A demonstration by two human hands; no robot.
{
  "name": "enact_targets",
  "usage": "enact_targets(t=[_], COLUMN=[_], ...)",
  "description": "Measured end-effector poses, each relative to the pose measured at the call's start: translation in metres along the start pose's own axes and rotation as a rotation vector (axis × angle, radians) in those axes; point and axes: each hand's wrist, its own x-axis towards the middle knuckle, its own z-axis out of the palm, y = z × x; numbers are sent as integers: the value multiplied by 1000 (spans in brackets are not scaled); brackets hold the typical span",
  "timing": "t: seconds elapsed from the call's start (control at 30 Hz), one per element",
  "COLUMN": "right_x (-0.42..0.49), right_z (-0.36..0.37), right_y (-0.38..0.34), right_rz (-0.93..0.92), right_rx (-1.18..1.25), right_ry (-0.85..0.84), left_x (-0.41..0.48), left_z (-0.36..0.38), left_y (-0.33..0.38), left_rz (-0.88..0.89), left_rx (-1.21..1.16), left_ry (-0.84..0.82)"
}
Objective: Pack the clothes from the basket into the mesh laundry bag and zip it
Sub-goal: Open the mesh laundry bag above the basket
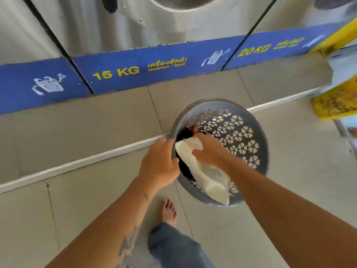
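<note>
A: Pretty sure this is a coin laundry, not someone's house.

B: What gives it away?

A: Row of big steel washers (119,24) side by side, with a blue strip (154,62) along their base marked "15 KG" and "20 KG" plus "WASHER". Tiled floor (77,200) below them, and a yellow plastic basket (336,101) off to the strip's right end.

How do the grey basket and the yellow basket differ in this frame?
The grey basket is round with flower-shaped holes; the yellow basket looks boxy with a fine grid. The grey one sits in full view, both hands at it: left hand on its rim, right hand gripping a white cloth inside. The yellow one is untouched, cut off at the right edge. Both are perforated.
</note>
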Motion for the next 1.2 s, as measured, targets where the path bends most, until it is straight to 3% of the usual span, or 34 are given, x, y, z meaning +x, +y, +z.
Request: enact_targets(t=[0.13,0.37,0.63,0.77,0.9,1.07,1.2], right_x=[32,62,71,18,-44,-117,-156], right_z=[50,88,101,91,87,96,113], right_y=[36,71,72,55,32,2,-19], right_rz=[86,3,-87,-188,-354,-585,-747], right_rx=[-37,-24,84,303,489,623,705], right_ry=[87,372,731,906,933,900,827], left_x=[33,58,54,8,-57,-125,-171], left_z=[62,107,94,94,108,110,90], left_y=[-37,-77,-92,-81,-54,-25,-26], left_rz=[152,380,466,426,453,410,423], left_rx=[75,-3,65,-93,-361,-620,-508], left_ry=[107,363,321,329,303,482,715])
